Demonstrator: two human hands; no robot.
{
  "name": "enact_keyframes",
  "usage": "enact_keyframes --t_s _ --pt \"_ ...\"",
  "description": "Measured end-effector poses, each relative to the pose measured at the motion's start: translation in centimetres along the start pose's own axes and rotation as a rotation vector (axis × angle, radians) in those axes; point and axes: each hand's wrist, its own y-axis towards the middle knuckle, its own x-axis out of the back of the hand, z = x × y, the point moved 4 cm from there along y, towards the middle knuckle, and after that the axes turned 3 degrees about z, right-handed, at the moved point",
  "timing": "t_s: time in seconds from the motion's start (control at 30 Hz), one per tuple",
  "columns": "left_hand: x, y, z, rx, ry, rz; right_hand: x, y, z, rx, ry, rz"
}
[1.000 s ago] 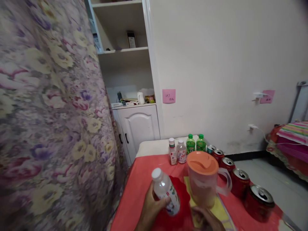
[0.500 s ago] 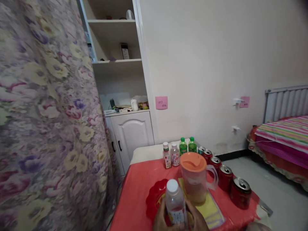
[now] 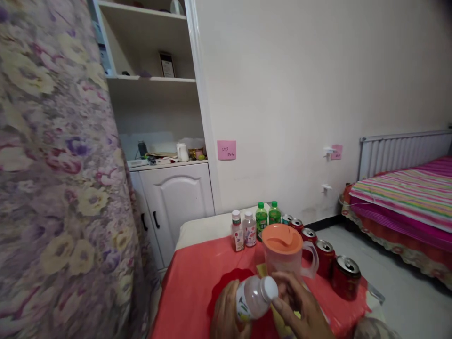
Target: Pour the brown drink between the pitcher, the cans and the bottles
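Observation:
My left hand [image 3: 226, 313] is wrapped round a clear plastic bottle [image 3: 252, 296] with a white cap and a printed label. The bottle tilts so that its cap points right. Close beside the cap is my right hand [image 3: 302, 308], thumb and fingers apart; whether a fingertip touches the cap I cannot tell. Beneath the bottle lies a red scalloped plate [image 3: 221, 287], partly hidden by my left hand. A clear pitcher [image 3: 278, 263] with an orange lid stands just behind my right hand, and a yellow cloth [image 3: 278, 325] shows under the hands.
Two white-capped bottles [image 3: 243, 233] and two green-capped bottles [image 3: 267, 216] stand at the back of the red-covered table [image 3: 190, 278]. Several red cans [image 3: 346, 280] line its right side. A floral curtain [image 3: 63, 165] hangs at left; a bed [image 3: 399, 212] is at right.
The bottle has gone from upright between both hands to tilted rightward in the left hand. My right hand has come off its body to beside the cap. The view has shifted to the right.

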Motion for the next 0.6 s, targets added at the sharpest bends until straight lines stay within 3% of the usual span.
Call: enact_keyframes --t_s 0.17,0.3,0.47,0.6 --pt "0.0 -1.2 0.2 -0.271 0.212 -0.176 -1.3 0.4 -0.5 0.044 -0.209 -0.085" --pt "0.5 -1.3 -0.6 -0.352 0.387 -0.239 -2.0 0.1 -0.1 0.088 -0.314 -0.147" --pt "1.0 -1.1 -1.2 -0.382 0.430 -0.187 -1.9 0.2 1.1 0.176 -0.438 -0.154" --pt "1.4 -1.3 -0.6 -0.379 0.433 -0.112 -1.9 -0.1 0.6 0.223 -0.472 -0.180"
